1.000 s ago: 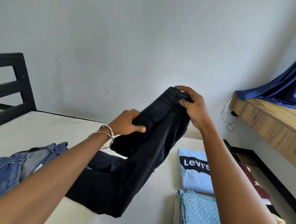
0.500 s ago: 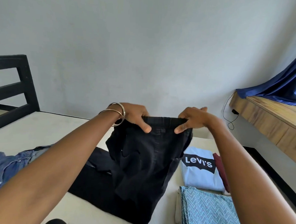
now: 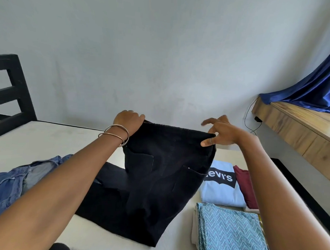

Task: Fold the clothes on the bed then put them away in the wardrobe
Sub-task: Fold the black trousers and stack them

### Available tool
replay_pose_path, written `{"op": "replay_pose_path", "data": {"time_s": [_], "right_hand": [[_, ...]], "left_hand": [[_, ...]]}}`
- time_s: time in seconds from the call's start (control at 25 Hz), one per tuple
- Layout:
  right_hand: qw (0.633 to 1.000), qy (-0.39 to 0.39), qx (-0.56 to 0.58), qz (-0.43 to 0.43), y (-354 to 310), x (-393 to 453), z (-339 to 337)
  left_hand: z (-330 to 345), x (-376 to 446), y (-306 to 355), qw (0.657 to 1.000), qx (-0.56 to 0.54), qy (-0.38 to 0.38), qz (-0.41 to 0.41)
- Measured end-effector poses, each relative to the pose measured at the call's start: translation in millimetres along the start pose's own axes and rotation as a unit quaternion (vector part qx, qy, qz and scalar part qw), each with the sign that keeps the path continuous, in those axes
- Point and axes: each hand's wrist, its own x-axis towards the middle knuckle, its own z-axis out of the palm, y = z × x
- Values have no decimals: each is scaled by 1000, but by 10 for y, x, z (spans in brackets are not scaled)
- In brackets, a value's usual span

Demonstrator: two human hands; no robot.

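Your left hand [image 3: 129, 120] grips one corner of the black trousers' [image 3: 158, 173] waistband; your right hand [image 3: 219, 134] pinches the other corner, remaining fingers spread. The one pair hangs over the bed [image 3: 47, 139], legs trailing on it. Left of the trousers lies one pair of blue jeans [image 3: 12, 183]; right, three folded garments [image 3: 227, 231]
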Motion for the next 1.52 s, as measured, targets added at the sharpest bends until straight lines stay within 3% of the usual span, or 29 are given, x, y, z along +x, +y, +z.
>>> {"op": "replay_pose_path", "data": {"time_s": [0.12, 0.2, 0.24, 0.28, 0.32, 0.36, 0.4, 0.48, 0.56, 0.64, 0.68, 0.8, 0.84, 0.92, 0.96, 1.0, 1.04, 1.12, 1.2, 1.28, 1.32, 1.36, 1.4, 1.44, 1.52], "right_hand": [[952, -98, 288, -17, 7, -83, 46], [946, -41, 321, -4, -145, -66, 94], [950, 3, 311, 25, -275, -24, 152], [949, 57, 304, 56, -441, 32, 221], [939, 114, 309, 96, -596, 143, 316], [920, 164, 327, 139, -751, 238, 396], [889, 190, 376, 180, -893, 315, 448], [806, 159, 539, 185, -1020, 412, 391], [764, 44, 635, 103, -1063, 341, 242], [784, -6, 620, 4, -1035, 242, 149], [794, 17, 607, -28, -1022, 203, 137], [797, 212, 566, 18, -698, 264, 230], [821, 208, 529, 44, -517, 294, 286], [896, 39, 439, 51, -287, 319, 621], [916, -29, 399, 43, -292, 328, 834], [926, -42, 375, 28, -357, 361, 1057], [927, 4, 376, 13, -408, 435, 1261], [881, 164, 444, -12, -467, 501, 1359], [782, 294, 549, 7, -365, 489, 1031], [645, 382, 662, 11, -226, 367, 446], [592, 411, 693, -15, -195, 286, 166], [564, 429, 704, -38, -222, 191, -79], [556, 435, 705, -66, -282, 97, -277], [573, 429, 692, -89, -351, 30, -408], [638, 372, 667, -98, -430, -91, -525]], "left_hand": [[140, -10, 39, 999, -14, 12, -47], [153, -83, 238, 992, -60, -12, -111], [86, -123, 369, 971, -181, -14, -153], [-29, -183, 526, 911, -365, -30, -189], [-153, -253, 703, 807, -555, -73, -188], [-247, -302, 859, 720, -666, -100, -165], [-317, -331, 953, 694, -700, -107, -130], [-340, -331, 972, 729, -668, -117, -94], [-190, -279, 904, 773, -622, -68, -106], [-108, -206, 867, 766, -619, 42, -168], [-115, -156, 836, 761, -607, 92, -208], [-271, 3, 608, 740, -599, 155, -263], [-355, 51, 499, 717, -619, 175, -267], [-563, 144, 311, 680, -650, 221, -256], [-692, 179, 248, 673, -657, 241, -239], [-829, 206, 197, 669, -663, 258, -215], [-962, 231, 145, 665, -671, 271, -186], [-1161, 241, -17, 638, -704, 283, -134], [-1227, 196, -317, 626, -717, 287, -111], [-1178, 143, -622, 681, -661, 293, -117], [-1083, 135, -716, 719, -617, 290, -133], [-964, 136, -753, 746, -585, 280, -154], [-827, 145, -744, 756, -573, 266, -170], [-683, 144, -710, 754, -580, 247, -185], [-447, 94, -636, 726, -631, 191, -198]]}}
